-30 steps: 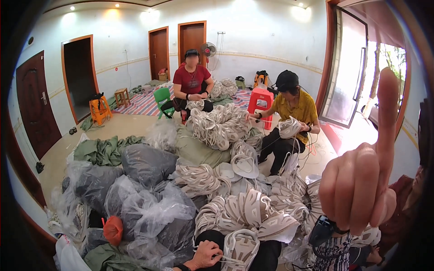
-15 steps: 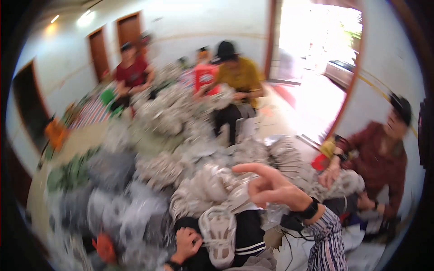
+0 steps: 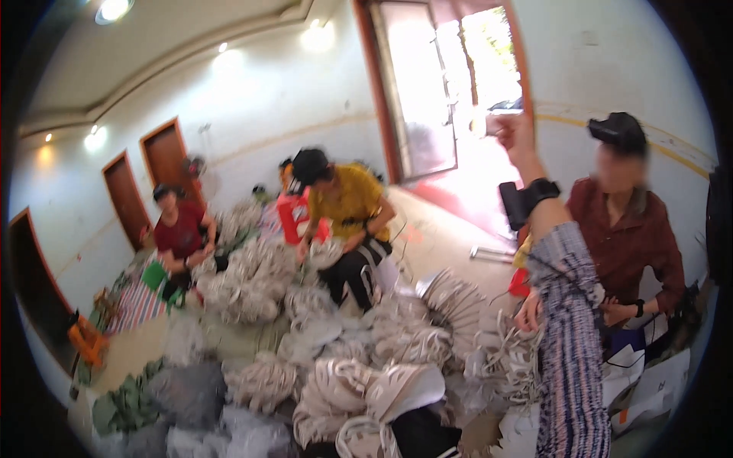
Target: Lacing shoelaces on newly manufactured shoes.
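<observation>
- We count three other people here: one in a red top (image 3: 180,233) sitting far left, one in a yellow shirt (image 3: 345,200) bent over in the middle, and one in a dark red shirt (image 3: 628,237) close on our right.
- Our right hand (image 3: 510,131) is raised high in front of the bright open doorway (image 3: 450,84), on a striped sleeve (image 3: 566,336) with a black wrist strap (image 3: 527,200) just below it. It looks loosely curled, but it's blurred, so we can't tell if it's holding anything.
- Our left hand isn't in the shot at all.
- Nearest stuff below that arm is the heap of pale cord bundles (image 3: 366,359) spread all over the floor, way too many to count, reaching from our knees up to the two people at the back.
- Containers: a few grey plastic sacks (image 3: 191,397) at lower left, contents too blurry to make out. A red plastic stool (image 3: 294,217) stands beside the yellow shirt.
- Three brown doors (image 3: 168,156) along the left wall.
- The dark red shirt's hand (image 3: 528,313) is down on the bundles, just beside our sleeve.
</observation>
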`<state>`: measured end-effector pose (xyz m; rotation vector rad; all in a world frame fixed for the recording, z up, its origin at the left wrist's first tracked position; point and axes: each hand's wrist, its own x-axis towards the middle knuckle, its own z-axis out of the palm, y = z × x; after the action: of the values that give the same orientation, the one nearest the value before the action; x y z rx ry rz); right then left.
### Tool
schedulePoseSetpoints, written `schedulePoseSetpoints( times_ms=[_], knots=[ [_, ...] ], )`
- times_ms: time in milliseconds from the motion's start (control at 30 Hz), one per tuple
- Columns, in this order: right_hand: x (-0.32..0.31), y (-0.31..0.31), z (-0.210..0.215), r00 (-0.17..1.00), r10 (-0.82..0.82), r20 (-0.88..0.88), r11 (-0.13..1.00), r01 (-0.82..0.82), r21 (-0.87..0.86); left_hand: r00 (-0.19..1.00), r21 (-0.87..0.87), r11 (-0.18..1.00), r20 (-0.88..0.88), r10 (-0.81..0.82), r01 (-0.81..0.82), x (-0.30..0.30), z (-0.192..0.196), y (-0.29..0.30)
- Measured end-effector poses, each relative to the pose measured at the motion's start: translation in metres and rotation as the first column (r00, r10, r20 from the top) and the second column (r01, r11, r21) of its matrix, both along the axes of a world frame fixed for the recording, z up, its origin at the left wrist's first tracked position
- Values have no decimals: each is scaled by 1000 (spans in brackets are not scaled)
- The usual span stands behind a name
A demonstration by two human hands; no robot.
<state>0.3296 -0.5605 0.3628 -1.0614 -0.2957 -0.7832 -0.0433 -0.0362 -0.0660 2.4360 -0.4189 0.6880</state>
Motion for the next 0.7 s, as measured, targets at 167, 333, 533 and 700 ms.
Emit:
schedulePoseSetpoints(
  times_ms=[167, 333, 533, 700],
  knots=[
    [-20, 29, -81, 958, 254, -135, 967, -246, 73, 989, -10, 1000, -145, 7, -9, 24, -22, 19],
    [-109, 151, -218, 716, 583, -383, 798, -593, 107, 985, -73, 997, -172, -2, -10, 25, -12, 23],
    [-214, 224, -339, 279, 685, -673, 488, -861, 140, 979, -115, 993, -204, -27, 4, 6, -13, 27],
    [-271, 251, -366, 55, 590, -806, 356, -913, 198, 968, -214, 975, -228, -106, 56, 7, -23, 36]
  ],
)
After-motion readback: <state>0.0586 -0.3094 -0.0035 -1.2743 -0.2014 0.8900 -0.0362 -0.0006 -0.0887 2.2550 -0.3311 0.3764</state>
